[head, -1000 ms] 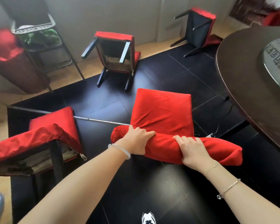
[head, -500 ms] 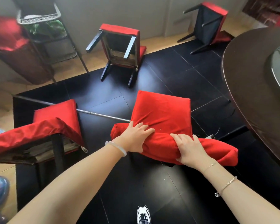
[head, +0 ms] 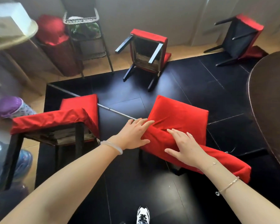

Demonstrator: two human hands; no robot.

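Black tile floor (head: 152, 183), tipped chairs (head: 145, 52) beyond hands: left hand (head: 134, 135), right hand (head: 186, 147) press flat-fingered on red chair cover (head: 179, 117); smoothing step, seemingly; next move needs grip on fabric edge.

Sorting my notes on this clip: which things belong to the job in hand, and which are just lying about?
In the job: left hand, right hand, red-covered chair.
Lying about: tipped chair straight ahead, metal rod, round table, wire rack.

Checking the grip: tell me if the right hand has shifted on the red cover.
Yes. Against the red cover, the right hand has uncurled and slid forward, fingertips now at its crease.
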